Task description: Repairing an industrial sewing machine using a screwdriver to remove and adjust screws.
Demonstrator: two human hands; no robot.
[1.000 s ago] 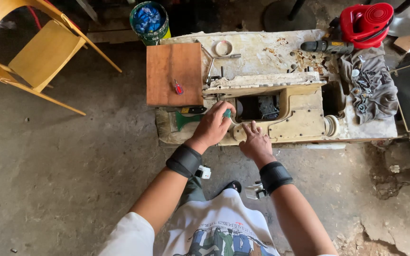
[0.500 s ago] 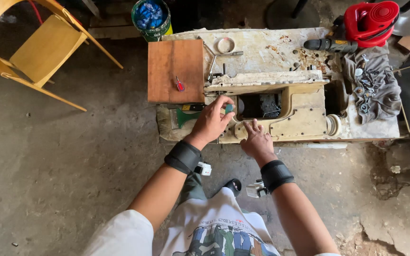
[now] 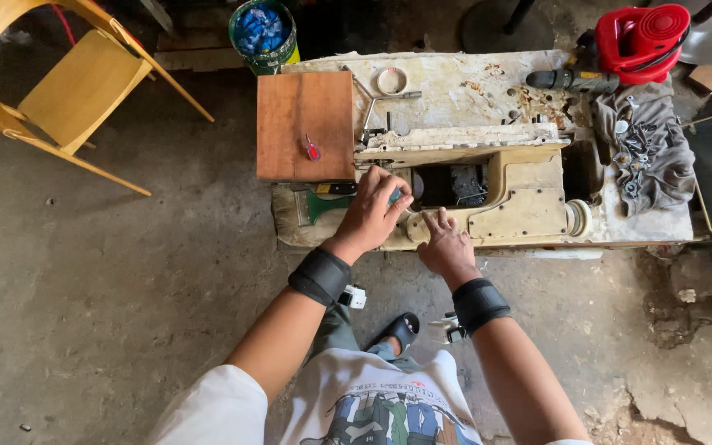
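Note:
An old cream sewing machine [image 3: 521,206] lies tipped on its side on a worn, stained table [image 3: 471,86]. My left hand [image 3: 371,213] is curled at the left end of the machine's opening, its fingers closed around a small tool of which only a teal bit [image 3: 395,195] shows. My right hand [image 3: 447,245] rests just right of it on the machine's lower edge, with fingers apart and the index finger stretched toward the dark opening [image 3: 451,183]. It holds nothing. Both wrists wear black bands.
A brown wooden board [image 3: 302,115] with a small red screwdriver [image 3: 312,148] lies left of the machine, a green piece [image 3: 323,204] below it. A grey cloth [image 3: 644,152] with small metal parts, a drill [image 3: 570,78] and a red appliance [image 3: 640,37] lie right. A yellow chair [image 3: 67,91] and green bucket [image 3: 261,33] stand nearby.
My left hand has shifted slightly up and right toward the machine's opening. My right hand stays on the lower edge, almost unmoved.

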